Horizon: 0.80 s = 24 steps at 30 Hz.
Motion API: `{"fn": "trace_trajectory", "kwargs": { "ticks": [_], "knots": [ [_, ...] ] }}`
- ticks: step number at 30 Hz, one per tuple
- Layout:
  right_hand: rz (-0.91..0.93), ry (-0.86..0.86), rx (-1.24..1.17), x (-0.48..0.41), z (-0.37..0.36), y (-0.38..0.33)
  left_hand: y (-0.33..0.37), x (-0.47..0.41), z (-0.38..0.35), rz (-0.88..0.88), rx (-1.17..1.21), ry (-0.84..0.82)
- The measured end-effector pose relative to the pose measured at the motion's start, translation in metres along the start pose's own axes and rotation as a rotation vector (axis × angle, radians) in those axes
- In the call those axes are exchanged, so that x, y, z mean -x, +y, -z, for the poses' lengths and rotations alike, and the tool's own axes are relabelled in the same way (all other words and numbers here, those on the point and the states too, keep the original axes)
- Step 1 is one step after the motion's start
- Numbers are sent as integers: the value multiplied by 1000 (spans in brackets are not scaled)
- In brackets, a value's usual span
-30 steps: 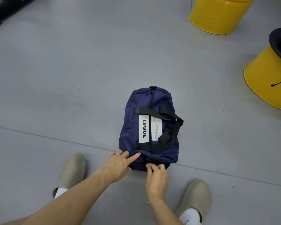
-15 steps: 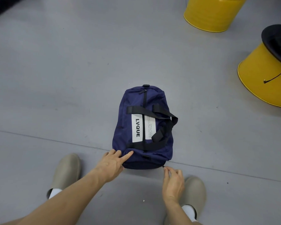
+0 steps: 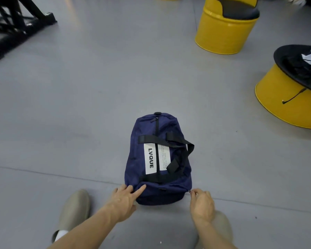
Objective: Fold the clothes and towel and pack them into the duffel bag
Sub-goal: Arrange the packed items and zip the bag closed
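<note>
A navy duffel bag [image 3: 176, 159] with black straps and a white LVQUE label lies on the grey floor, its near end toward me. My left hand [image 3: 123, 200] rests on the bag's near left corner with straight fingers. My right hand [image 3: 201, 202] pinches a small zipper pull [image 3: 189, 191] at the bag's near right corner. The top zipper looks closed. No clothes or towel are in view.
Two yellow drum stools stand at the right: one [image 3: 224, 31] far back, one [image 3: 285, 97] nearer with a black top and a dangling cable. A black metal frame [image 3: 16, 24] is at the far left. My beige shoes [image 3: 74, 211] flank the bag's near end.
My right hand has drawn the zipper pull from the middle of the bag's near end round to its right corner. The left hand stayed on the left corner. The view has tilted up.
</note>
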State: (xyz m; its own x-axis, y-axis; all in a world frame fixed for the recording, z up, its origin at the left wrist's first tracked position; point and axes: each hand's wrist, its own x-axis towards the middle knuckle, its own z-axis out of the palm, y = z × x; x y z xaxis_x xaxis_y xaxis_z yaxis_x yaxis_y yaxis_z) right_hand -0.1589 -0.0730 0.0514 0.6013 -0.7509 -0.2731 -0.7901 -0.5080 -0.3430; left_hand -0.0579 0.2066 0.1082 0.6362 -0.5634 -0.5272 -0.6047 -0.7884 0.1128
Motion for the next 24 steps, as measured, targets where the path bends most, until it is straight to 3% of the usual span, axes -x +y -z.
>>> {"fn": "trace_trajectory", "kwargs": {
  "ticks": [5,12,15,20,24],
  "knots": [
    [230,-169,-62,5,13,-2,4,13,8,8,216,35],
    [332,-276,-44,30,59,-32,23,42,52,10,315,173],
    [291,-294,-103,38,81,-46,30,58,66,22,323,189],
    [163,-331,-402,32,80,-78,29,71,67,53,364,261],
    [-174,-435,-810,11,66,-102,12,71,59,63,394,266]
  ]
}}
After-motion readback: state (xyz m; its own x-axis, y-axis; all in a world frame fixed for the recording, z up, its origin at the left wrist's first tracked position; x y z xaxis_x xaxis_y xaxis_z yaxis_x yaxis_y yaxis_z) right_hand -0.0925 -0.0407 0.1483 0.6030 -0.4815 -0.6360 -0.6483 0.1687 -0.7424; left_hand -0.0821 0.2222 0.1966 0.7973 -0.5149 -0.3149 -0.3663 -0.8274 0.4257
